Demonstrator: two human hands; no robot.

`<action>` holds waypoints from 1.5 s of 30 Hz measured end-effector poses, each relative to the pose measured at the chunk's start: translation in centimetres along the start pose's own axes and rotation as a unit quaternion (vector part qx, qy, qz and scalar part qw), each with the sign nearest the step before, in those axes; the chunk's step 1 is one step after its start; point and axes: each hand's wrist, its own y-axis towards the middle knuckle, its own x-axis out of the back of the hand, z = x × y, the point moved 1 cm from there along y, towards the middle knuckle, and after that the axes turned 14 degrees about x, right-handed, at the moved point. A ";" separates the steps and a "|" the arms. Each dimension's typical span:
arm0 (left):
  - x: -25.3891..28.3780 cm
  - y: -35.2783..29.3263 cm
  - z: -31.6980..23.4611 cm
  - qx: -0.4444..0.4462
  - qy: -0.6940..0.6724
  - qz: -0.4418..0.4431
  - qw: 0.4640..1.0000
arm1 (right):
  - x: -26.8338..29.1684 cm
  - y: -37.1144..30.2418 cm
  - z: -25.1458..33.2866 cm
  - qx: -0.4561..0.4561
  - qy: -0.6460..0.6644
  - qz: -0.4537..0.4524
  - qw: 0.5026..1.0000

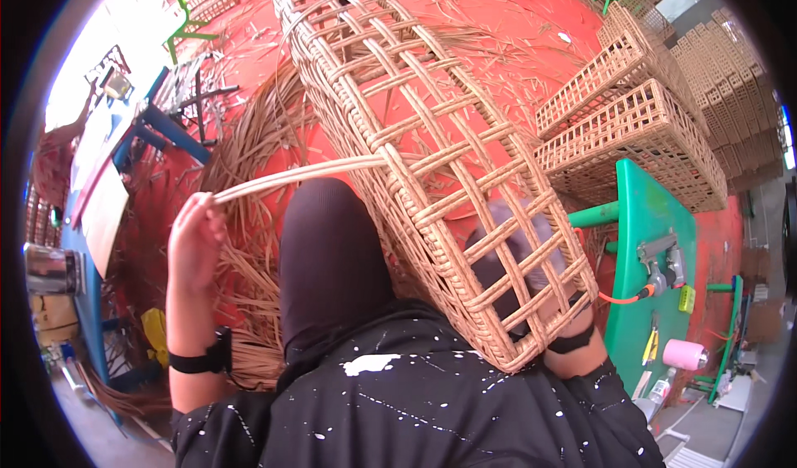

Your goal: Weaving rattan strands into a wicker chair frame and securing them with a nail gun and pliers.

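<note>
A long woven rattan basket (390,136) with an open lattice side lies tilted across my lap, running from the far middle toward my right arm. My left hand (198,223) is raised at the left with its fingers pinched on the end of pale rattan strands (290,174). Those strands stretch across to the basket's edge and pass into the weave. My right hand (544,302) is behind the lattice at the near right end. It shows only in part through the gaps, blurred, and its fingers cannot be made out.
Finished-looking lattice baskets (639,140) stand at the right, with stacked ones behind. A green stool (623,252) holds an air stapler (662,260) with an orange hose, a yellow box and a pink spool (685,354). Loose rattan strips (266,127) litter the red floor. A blue frame (170,127) stands left.
</note>
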 end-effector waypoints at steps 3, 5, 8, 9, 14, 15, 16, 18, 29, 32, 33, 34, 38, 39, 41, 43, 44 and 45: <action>1.5 -1.2 -0.3 -0.024 -0.041 0.020 0.999 | 10.2 2.9 1.3 0.058 -0.251 0.056 0.965; -0.9 -2.0 -0.6 -0.039 -0.025 0.073 0.996 | 12.7 1.7 5.1 0.104 -0.179 -0.154 0.966; -7.6 -2.9 -0.1 -0.053 0.042 0.181 0.981 | 10.4 0.5 11.5 0.309 -0.203 -0.184 0.911; -9.1 -3.0 0.3 -0.053 0.054 0.227 0.971 | 7.7 0.4 13.1 0.359 -0.238 -0.110 0.896; -15.6 -3.9 1.1 -0.003 0.013 0.264 0.965 | -7.4 1.1 14.8 0.372 -0.324 0.260 0.830; -16.6 -4.1 1.1 -0.010 -0.029 0.265 0.964 | -8.8 1.4 14.5 0.350 -0.340 0.358 0.796; -17.1 -4.1 0.8 -0.033 -0.044 0.257 0.965 | -10.4 0.9 14.1 0.264 -0.337 0.407 0.807; -17.5 -3.9 0.5 -0.060 -0.068 0.243 0.966 | -11.9 0.6 13.8 0.091 -0.354 0.453 0.813; -17.0 -2.7 3.6 -0.003 -0.063 0.202 0.977 | -12.8 2.6 14.3 0.231 -0.463 0.256 0.816; -17.1 -1.9 4.4 0.055 -0.007 0.191 0.980 | -12.2 4.1 13.8 0.310 -0.512 0.280 0.751; -17.2 -1.7 4.7 0.071 0.005 0.200 0.977 | -12.2 4.3 13.7 0.328 -0.546 0.278 0.719; -17.4 -1.5 5.0 0.082 -0.002 0.184 0.979 | -12.5 4.3 13.8 0.319 -0.563 0.266 0.714; -17.9 -0.9 5.1 0.122 -0.004 0.127 0.984 | -13.4 4.1 14.3 0.316 -0.602 0.269 0.682; -18.0 -0.7 5.0 0.122 -0.004 0.128 0.984 | -13.4 4.1 14.3 0.316 -0.603 0.268 0.682; -18.3 -0.1 4.6 0.133 0.058 0.143 0.979 | -13.4 4.0 14.1 0.364 -0.623 0.272 0.636; -18.7 0.7 4.5 0.129 0.083 0.139 0.978 | -13.5 3.9 14.1 0.365 -0.625 0.264 0.637; -18.8 1.0 4.4 0.125 0.109 0.136 0.977 | -13.7 3.8 14.2 0.365 -0.627 0.255 0.639; -18.9 1.1 4.3 0.125 0.110 0.136 0.977 | -13.9 3.8 14.2 0.365 -0.627 0.255 0.639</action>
